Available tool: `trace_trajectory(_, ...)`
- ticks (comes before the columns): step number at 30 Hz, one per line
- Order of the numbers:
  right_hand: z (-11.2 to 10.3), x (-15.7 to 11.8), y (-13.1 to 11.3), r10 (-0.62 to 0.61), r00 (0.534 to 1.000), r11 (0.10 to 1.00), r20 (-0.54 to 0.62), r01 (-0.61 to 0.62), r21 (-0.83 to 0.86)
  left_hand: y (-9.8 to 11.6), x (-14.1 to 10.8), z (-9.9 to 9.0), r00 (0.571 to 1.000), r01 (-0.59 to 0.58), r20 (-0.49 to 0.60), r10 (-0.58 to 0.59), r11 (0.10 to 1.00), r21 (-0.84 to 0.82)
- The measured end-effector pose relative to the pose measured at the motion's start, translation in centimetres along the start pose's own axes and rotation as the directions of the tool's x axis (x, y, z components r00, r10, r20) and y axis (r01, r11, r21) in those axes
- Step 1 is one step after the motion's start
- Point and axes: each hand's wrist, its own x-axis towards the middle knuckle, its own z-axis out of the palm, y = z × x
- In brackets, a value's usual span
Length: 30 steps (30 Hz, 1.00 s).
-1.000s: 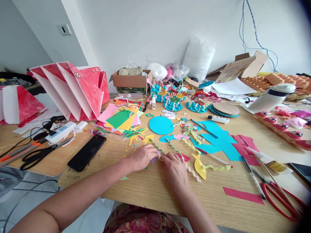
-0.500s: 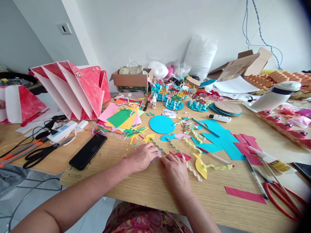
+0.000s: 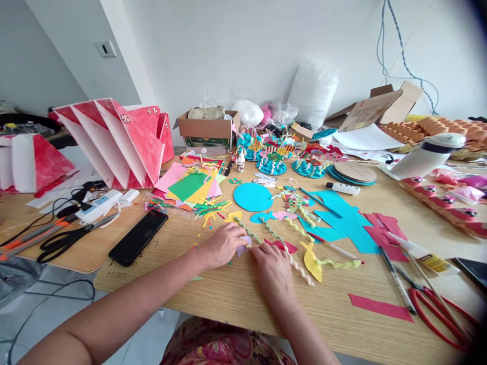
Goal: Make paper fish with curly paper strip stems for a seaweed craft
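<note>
Centrally, the purple paper (image 3: 242, 246) lies on the table (image 3: 335, 299) between the hands; clock directions are read from it, twelve pointing to the wall (image 3: 228, 50). At nine o'clock, the left hand (image 3: 222, 247) rests its fingertips on the paper; whether they pinch it cannot be told. At four o'clock, the right hand (image 3: 274, 271) curls palm down, fingertips just beside the paper's edge; whether they grasp anything is hidden. Near twelve, a green twist (image 3: 248, 231) lies beyond the paper, and the blue disc (image 3: 253, 196) farther off. At three, the red fish (image 3: 291, 247) lies beside the right hand; past it, toward four, lie the yellow fish (image 3: 312, 262) and, well apart, the red strip (image 3: 380, 307). Beyond the left hand lies the phone (image 3: 139, 238), also at nine.
</note>
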Motion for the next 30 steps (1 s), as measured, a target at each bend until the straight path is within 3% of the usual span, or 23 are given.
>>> trace_trajectory(7, -0.1, -0.1, 0.0, -0.002, 1.0, 1.0, 0.01, 0.002, 0.013, -0.1, -0.4, 0.6, 0.999, 0.003, 0.035, -0.005, 0.997, 0.08)
trace_trajectory(20, -0.1, -0.1, 0.1, 0.002, 1.0, 1.0, 0.005, -0.002, 0.031, 0.9, -0.3, 0.0, 0.996, 0.071, 0.044, -0.072, 0.997, 0.026)
trace_trajectory(27, -0.1, 0.2, 0.1, 0.011, 1.0, 1.0, 0.004, -0.011, 0.017, -0.3, 0.3, 1.4, 0.984, 0.149, -0.083, -0.155, 0.986, -0.07)
trace_trajectory(30, -0.1, 0.2, 0.1, 0.01, 1.0, 1.0, 0.003, -0.01, 0.008, -0.9, 0.7, 1.1, 0.972, 0.194, -0.124, -0.202, 0.978, -0.07)
